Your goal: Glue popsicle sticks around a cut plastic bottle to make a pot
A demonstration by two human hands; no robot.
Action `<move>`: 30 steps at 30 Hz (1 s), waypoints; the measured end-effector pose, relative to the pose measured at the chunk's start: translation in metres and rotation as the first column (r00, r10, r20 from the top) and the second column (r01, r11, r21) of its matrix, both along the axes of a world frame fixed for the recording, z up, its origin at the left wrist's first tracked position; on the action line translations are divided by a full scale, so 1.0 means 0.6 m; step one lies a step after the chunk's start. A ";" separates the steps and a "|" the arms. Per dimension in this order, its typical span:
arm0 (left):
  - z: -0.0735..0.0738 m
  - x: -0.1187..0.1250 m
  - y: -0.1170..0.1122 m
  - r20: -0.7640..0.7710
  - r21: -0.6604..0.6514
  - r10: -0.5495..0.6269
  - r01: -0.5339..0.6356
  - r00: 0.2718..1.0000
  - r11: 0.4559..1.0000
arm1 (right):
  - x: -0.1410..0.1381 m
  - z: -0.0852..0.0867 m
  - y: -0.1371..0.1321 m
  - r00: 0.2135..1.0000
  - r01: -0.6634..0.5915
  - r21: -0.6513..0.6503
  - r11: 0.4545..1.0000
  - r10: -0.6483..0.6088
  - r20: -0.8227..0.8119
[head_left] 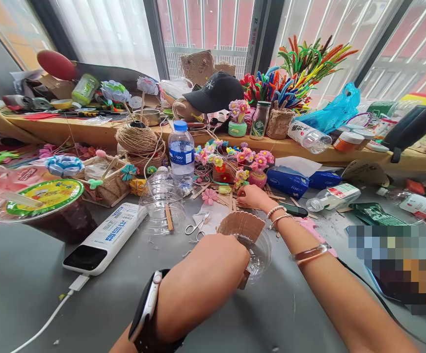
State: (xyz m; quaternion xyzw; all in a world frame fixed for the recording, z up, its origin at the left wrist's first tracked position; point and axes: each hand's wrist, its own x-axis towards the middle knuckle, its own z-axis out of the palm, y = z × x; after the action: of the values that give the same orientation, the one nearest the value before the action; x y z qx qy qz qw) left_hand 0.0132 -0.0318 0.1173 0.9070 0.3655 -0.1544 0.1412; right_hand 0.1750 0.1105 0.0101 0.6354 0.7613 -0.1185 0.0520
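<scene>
My left hand [207, 279], with a watch on its wrist, is closed around a cut-down clear plastic bottle base [262, 255] tilted above the table. Side-by-side brown craft sticks [240, 224] with rounded ends line part of its wall. The left fingertips are hidden behind the hand. Farther off, my right hand [255, 197] reaches to a pile of loose craft sticks [231, 197], its fingers curled together; anything pinched there is too small to make out. Small scissors [197, 227] lie on white paper left of the bottle base. A pink glue gun [310, 228] lies beside my right forearm.
To the left are a lidded drink cup [47, 206], a white power bank [104, 240] with a cable, and a cut clear bottle [163, 201]. A water bottle [181, 154] stands behind. Blue tissue packs [288, 183] and a phone [386, 284] are on the right. Clutter covers the wooden ledge [213, 137].
</scene>
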 end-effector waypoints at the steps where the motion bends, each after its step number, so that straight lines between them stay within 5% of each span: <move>1: 0.000 0.000 0.001 0.007 -0.001 -0.001 0.001 1.000 1.000 | -0.002 0.000 0.001 1.000 0.002 0.002 1.000 -0.002 0.004; 30: -0.012 -0.012 0.002 0.116 0.085 -0.035 0.025 0.993 0.996 | -0.027 0.006 -0.003 0.972 -0.090 0.080 0.993 0.070 0.226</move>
State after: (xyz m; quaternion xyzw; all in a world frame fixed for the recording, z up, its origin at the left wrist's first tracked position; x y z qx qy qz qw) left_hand 0.0058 -0.0304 0.1102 0.9250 0.3489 -0.0877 0.1220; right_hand 0.1589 0.1085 0.0136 0.6153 0.7801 -0.0102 0.1132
